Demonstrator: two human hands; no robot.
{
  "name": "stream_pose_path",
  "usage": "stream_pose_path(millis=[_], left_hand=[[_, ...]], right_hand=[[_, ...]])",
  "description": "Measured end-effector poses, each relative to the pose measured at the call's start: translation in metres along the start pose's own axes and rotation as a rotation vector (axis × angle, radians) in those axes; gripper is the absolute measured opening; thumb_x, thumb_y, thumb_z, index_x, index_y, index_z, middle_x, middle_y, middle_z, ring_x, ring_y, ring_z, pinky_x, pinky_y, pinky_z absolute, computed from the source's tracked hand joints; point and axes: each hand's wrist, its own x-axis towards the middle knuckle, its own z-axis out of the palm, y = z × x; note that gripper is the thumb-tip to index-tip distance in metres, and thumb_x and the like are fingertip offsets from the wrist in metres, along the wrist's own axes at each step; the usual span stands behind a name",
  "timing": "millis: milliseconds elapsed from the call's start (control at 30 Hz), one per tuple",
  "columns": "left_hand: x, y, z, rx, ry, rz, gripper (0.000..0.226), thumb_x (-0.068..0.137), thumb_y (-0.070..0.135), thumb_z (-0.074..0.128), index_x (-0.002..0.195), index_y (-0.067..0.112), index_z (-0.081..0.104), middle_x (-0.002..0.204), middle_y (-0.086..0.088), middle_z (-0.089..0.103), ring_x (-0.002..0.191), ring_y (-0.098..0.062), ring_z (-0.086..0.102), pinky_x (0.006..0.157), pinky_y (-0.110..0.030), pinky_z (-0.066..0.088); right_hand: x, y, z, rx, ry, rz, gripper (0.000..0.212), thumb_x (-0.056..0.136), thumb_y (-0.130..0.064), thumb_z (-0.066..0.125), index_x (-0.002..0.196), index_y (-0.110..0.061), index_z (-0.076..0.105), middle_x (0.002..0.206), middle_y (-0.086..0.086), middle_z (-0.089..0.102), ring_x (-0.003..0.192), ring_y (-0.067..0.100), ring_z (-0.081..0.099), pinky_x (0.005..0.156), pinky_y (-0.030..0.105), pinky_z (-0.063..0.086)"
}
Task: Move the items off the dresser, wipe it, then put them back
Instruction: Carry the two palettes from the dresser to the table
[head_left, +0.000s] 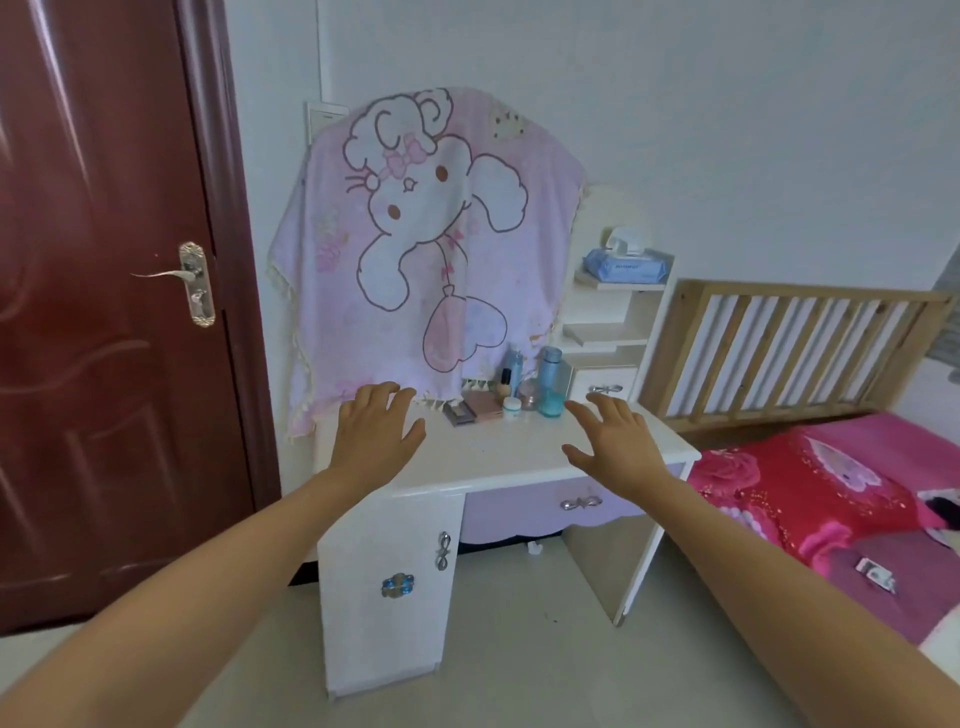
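- Now, at your far left, a dark red door (104, 312) stands closed.
- Your left hand (376, 434) is held over the left part of the dresser (498, 462) top, fingers spread and loose, gripping nothing.
- Behind it, a pink cartoon blanket (415, 234) hangs down to the top.
- The items sit grouped at the back, between your hands: a dark palette (460, 413), a pink case (483, 404), a white jar (512, 407), a tall blue bottle (550, 370) and a teal cup (550, 404).
- Your right hand (615, 441) is over the right part, fingers splayed, empty.
- A wipes pack (623, 265) lies on the upper side shelf.
- A pink bed (831, 483) stands beside the dresser.
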Motion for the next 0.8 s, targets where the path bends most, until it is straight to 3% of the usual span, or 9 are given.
stream_pose_path(millis=[133, 233, 300, 367, 467, 633, 800], left_hand=[[0.054, 0.022, 0.039, 0.028, -0.015, -0.041, 0.044, 0.093, 0.033, 0.043, 0.133, 0.014, 0.043, 0.139, -0.007, 0.04, 0.128, -0.027, 0.032, 0.099, -0.038, 0.028], [0.081, 0.035, 0.064, 0.023, -0.016, -0.095, 0.055, 0.086, 0.041, 0.032, 0.131, 0.013, 0.045, 0.137, -0.009, 0.043, 0.127, -0.028, 0.034, 0.098, -0.039, 0.029], [0.091, 0.039, 0.086, 0.016, -0.024, -0.149, 0.047, 0.092, 0.037, 0.038, 0.132, 0.013, 0.044, 0.138, -0.008, 0.041, 0.129, -0.027, 0.031, 0.101, -0.039, 0.028], [0.095, 0.043, 0.113, 0.004, -0.064, -0.189, 0.044, 0.093, 0.031, 0.044, 0.133, 0.013, 0.043, 0.139, -0.008, 0.04, 0.13, -0.027, 0.031, 0.102, -0.039, 0.027], [0.085, 0.042, 0.155, -0.001, -0.168, -0.245, 0.053, 0.088, 0.039, 0.035, 0.131, 0.01, 0.046, 0.137, -0.011, 0.044, 0.127, -0.029, 0.035, 0.1, -0.041, 0.031], [0.099, 0.031, 0.204, 0.005, -0.241, -0.331, 0.046, 0.093, 0.034, 0.04, 0.133, 0.013, 0.044, 0.139, -0.009, 0.042, 0.129, -0.027, 0.033, 0.101, -0.038, 0.031], [0.148, 0.002, 0.25, -0.033, -0.23, -0.393, 0.043, 0.093, 0.029, 0.045, 0.133, 0.013, 0.044, 0.138, -0.007, 0.042, 0.128, -0.026, 0.034, 0.1, -0.037, 0.032]], right_hand=[[0.053, 0.05, 0.026, 0.078, 0.037, -0.042, 0.057, 0.084, -0.031, 0.062, 0.134, -0.011, 0.044, 0.137, 0.023, 0.042, 0.126, 0.04, 0.04, 0.099, 0.049, 0.035], [0.084, 0.079, 0.052, 0.113, -0.018, -0.087, 0.056, 0.068, -0.026, 0.078, 0.117, -0.005, 0.059, 0.114, 0.029, 0.058, 0.101, 0.047, 0.057, 0.078, 0.054, 0.048], [0.1, 0.092, 0.07, 0.135, -0.029, -0.104, 0.057, 0.064, -0.025, 0.082, 0.112, -0.004, 0.061, 0.108, 0.029, 0.061, 0.093, 0.047, 0.061, 0.069, 0.052, 0.051], [0.111, 0.101, 0.09, 0.2, -0.045, -0.1, 0.056, 0.076, -0.028, 0.072, 0.124, -0.006, 0.054, 0.124, 0.028, 0.052, 0.11, 0.044, 0.052, 0.083, 0.051, 0.046], [0.114, 0.105, 0.132, 0.225, -0.175, -0.088, 0.057, 0.09, -0.038, 0.05, 0.14, -0.016, 0.032, 0.146, 0.014, 0.029, 0.131, 0.031, 0.031, 0.102, 0.04, 0.032], [0.131, 0.095, 0.184, 0.241, -0.349, -0.136, 0.056, 0.093, -0.041, 0.044, 0.142, -0.022, 0.025, 0.15, 0.007, 0.021, 0.135, 0.025, 0.024, 0.105, 0.035, 0.027], [0.187, 0.09, 0.219, 0.212, -0.385, -0.198, 0.055, 0.093, -0.042, 0.042, 0.142, -0.022, 0.025, 0.151, 0.006, 0.02, 0.135, 0.025, 0.024, 0.107, 0.035, 0.025]])
